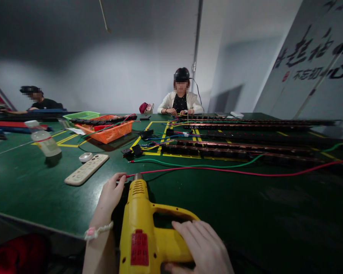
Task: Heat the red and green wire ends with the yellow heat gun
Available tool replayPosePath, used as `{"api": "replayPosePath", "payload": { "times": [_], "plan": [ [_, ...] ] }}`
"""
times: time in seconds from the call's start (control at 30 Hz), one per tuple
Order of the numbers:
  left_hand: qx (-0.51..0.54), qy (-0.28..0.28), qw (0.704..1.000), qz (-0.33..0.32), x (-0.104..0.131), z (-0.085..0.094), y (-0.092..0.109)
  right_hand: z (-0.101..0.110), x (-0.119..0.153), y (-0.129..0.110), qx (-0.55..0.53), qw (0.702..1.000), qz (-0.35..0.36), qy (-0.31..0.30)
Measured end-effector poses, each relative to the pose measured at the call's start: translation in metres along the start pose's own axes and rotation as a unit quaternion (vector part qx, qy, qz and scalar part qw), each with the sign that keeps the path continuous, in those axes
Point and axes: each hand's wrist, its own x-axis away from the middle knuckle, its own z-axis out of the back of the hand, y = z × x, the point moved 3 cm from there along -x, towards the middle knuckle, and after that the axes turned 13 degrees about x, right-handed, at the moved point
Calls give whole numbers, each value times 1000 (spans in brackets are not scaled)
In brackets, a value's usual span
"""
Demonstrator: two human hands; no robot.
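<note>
A yellow heat gun (pixel 141 224) with a red vent panel lies large in the lower middle, its metal nozzle pointing away over the green table. Around its handle, my right hand (pixel 202 245) is closed. Just left of the nozzle, my left hand (pixel 114 188) pinches the near end of a red wire (pixel 217 168), which runs across the nozzle's tip and off to the right edge. Beyond it lies a green wire (pixel 188 165) with a metal terminal at its left end.
Long dark strips (pixel 217 149) with copper edges and coloured wires lie across the table (pixel 188 198). A bottle (pixel 44 140), a beige remote-like object (pixel 87 170), an orange basket (pixel 111 135) and a green basket (pixel 82 115) stand left. One person (pixel 180 101) sits opposite, another (pixel 42 101) far left.
</note>
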Motion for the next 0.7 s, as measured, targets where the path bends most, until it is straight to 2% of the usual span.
{"api": "replayPosePath", "payload": {
  "times": [0.33,0.7],
  "plan": [
    [21,-13,999,39,-1,-1,-4,24,23,36,145,989,10,2],
    [19,-22,998,52,1,0,2,38,58,83,204,979,-27,-1]
  ]
}}
